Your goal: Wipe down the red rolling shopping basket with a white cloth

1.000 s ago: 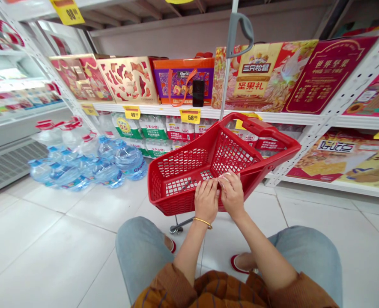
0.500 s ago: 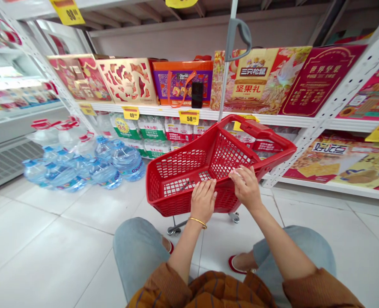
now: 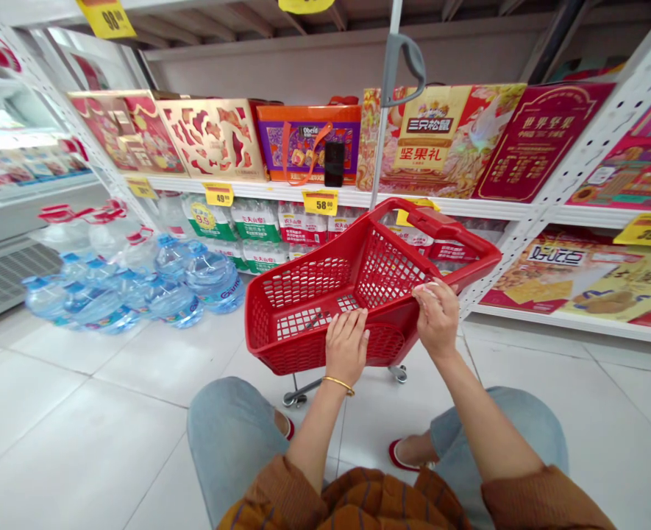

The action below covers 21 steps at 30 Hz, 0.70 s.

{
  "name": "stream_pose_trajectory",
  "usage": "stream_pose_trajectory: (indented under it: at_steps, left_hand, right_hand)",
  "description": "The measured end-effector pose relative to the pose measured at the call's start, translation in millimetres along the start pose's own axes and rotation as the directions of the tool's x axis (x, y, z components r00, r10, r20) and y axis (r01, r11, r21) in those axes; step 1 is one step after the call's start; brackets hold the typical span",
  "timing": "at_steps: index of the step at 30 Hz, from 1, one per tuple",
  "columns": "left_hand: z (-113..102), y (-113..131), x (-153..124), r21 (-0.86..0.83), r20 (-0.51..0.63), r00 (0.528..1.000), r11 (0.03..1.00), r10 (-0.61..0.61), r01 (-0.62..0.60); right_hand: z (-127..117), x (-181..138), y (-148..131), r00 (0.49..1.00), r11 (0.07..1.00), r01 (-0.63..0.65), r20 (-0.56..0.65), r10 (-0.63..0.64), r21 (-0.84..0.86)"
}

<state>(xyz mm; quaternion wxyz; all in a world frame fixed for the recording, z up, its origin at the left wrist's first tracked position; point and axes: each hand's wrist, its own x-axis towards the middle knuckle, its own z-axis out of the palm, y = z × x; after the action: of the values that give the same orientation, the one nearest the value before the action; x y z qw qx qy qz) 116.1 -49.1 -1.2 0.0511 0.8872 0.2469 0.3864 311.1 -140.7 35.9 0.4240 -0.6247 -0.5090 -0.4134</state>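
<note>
A red plastic shopping cart with a perforated basket stands before my knees, its handle end towards the right. My left hand rests on the near rim of the basket, fingers bent over the edge. Farther right, my right hand is closed around a small white wipe, which looks like tissue or cloth. It presses the wipe on the cart's rim near the handle. Part of the wipe is hidden under my fingers. A small dark item lies on the basket's bottom, too small to name.
Large blue-capped water bottles stand on the floor to the left. Behind the cart, a white shelf carries gift boxes, with packs of bottled water below. A grey hook-shaped handle on a pole rises behind the cart.
My right hand has moved right along the cart's rim with the white wipe, towards the handle. The left hand stays at the same place on the rim. The view has shifted slightly.
</note>
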Motion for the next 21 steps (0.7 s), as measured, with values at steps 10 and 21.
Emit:
stream_pose_trajectory:
  at_steps: [10,21]
  left_hand:
    - [1,1,0,0.009,-0.018,1.000,1.000,-0.005,0.006]
    - [-1,-7,-3,0.055,0.002,0.999,0.997,0.048,-0.048]
  right_hand:
    - [37,-33,-70,0.993,0.989,-0.018,0.120,0.000,0.148]
    - [21,-22,-37,0.974,0.987,0.162,0.154,-0.164,0.022]
